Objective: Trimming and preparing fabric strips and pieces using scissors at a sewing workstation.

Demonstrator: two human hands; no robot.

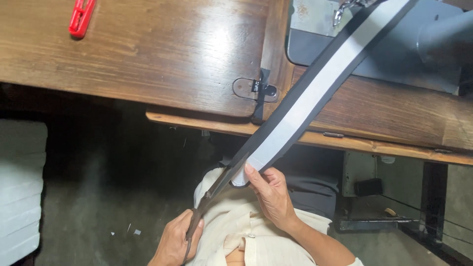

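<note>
Strap end held taut, scissors at its edge.
Right hand [270,194] pinches the near end of the black strap with white centre band [315,91], which runs diagonally up over the wooden counter [148,54] to the sewing machine [394,49]. Left hand [176,241] grips dark scissors [214,189], blades along the strap's left edge. Red clip [81,17] at far left of the counter.
</note>
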